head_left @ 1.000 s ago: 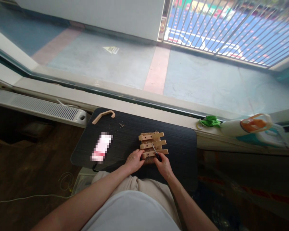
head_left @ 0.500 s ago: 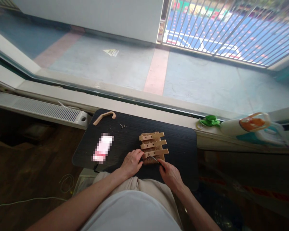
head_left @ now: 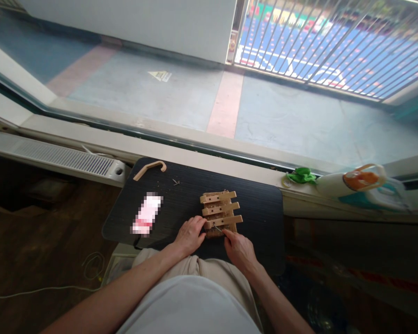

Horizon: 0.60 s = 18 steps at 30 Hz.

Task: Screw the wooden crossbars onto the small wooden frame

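Observation:
A small wooden hook rack [head_left: 218,215] lies on the black table, with three pale wooden hooks fixed side by side across a rough brown board. Dark holes or screw heads show along the hooks. My left hand [head_left: 191,235] grips the rack at the left end of the nearest hook, fingers closed on it. In my right hand [head_left: 239,248] is a thin screwdriver [head_left: 218,228], its metal shaft slanting up-left to a hole in that nearest hook. The fingers hide its handle. A loose wooden hook [head_left: 150,169] and several small screws [head_left: 176,182] lie at the far left.
A phone-shaped, pixelated bright thing [head_left: 146,214] lies on the table's left side. Beyond the black table [head_left: 261,204] runs a windowsill with a green cloth [head_left: 301,175] and a white bottle [head_left: 330,184]. A white radiator [head_left: 73,160] stands at left.
My right hand has shifted slightly left and turned, and the screwdriver's dark handle is now covered by the fingers. My left hand keeps its hold on the rack.

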Each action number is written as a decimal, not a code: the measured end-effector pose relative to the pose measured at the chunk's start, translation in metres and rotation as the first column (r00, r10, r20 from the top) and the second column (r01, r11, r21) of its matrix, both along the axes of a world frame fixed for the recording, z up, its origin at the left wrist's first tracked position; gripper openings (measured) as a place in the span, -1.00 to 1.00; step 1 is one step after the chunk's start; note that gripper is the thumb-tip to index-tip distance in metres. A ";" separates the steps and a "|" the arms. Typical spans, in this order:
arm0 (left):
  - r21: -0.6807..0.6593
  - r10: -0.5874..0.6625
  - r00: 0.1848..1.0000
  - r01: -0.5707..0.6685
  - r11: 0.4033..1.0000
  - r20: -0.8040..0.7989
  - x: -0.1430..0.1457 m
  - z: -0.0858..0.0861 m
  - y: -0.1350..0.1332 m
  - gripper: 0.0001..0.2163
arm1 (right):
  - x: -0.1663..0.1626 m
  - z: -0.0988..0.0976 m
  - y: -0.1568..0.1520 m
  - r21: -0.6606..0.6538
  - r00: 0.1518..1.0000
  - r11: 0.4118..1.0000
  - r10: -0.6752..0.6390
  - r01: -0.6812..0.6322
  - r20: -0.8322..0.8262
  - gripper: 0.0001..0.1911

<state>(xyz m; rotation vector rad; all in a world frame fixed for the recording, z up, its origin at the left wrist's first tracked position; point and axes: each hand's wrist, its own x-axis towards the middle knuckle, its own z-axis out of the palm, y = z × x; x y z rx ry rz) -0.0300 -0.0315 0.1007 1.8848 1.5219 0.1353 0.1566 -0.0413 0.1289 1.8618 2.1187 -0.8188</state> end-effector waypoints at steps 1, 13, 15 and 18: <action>-0.003 0.001 1.000 -0.001 1.000 0.002 0.000 0.000 0.000 -0.66 | 0.000 -0.001 0.000 0.001 1.000 1.000 0.002 -0.002 0.002 -0.67; -0.026 0.010 1.000 -0.010 1.000 0.009 0.001 -0.001 0.000 -0.69 | -0.003 -0.003 0.001 -0.015 0.999 1.000 0.002 -0.001 0.032 -0.66; -0.027 0.011 1.000 -0.011 1.000 0.007 0.002 -0.001 0.000 -0.70 | -0.004 -0.002 0.001 -0.012 0.999 1.000 0.008 -0.007 0.051 -0.66; -0.014 0.010 1.000 -0.010 1.000 0.012 0.002 -0.002 0.000 -0.70 | -0.005 0.001 0.003 -0.006 0.997 1.000 0.016 -0.016 0.074 -0.66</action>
